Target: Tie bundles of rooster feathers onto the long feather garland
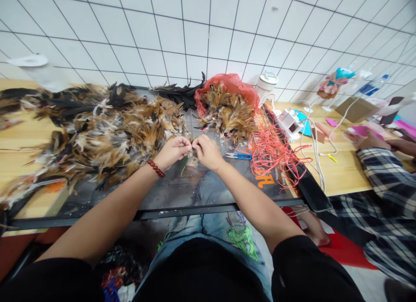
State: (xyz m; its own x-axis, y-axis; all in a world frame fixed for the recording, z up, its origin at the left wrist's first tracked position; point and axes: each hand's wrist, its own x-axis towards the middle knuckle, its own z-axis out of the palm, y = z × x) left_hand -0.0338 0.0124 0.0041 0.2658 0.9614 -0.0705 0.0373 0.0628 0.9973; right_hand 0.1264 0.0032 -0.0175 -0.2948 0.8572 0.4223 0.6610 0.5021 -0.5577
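My left hand (pixel 175 153), with a dark red bead bracelet (pixel 156 168) at the wrist, is closed in a pinch. Close beside it, almost fingertip to fingertip, my right hand (pixel 208 153) pinches too. What the fingers hold is too small to make out. A large heap of brown and black feathers (pixel 120 137) spreads to the left of my hands. Behind my right hand, more brown feathers (pixel 230 111) spill from a red plastic bag (pixel 224 79). Blue-handled thread snips (pixel 240 156) lie right of my right hand, near a tangle of pinkish-red string (pixel 273 150).
A white lidded cup (pixel 266 86) stands near the tiled wall (pixel 195 37). White cables (pixel 316 150) and a white device (pixel 289 123) lie to the right. Further right, a person in a checked sleeve (pixel 386 176) works among coloured papers. The dark table edge (pixel 188 211) runs before me.
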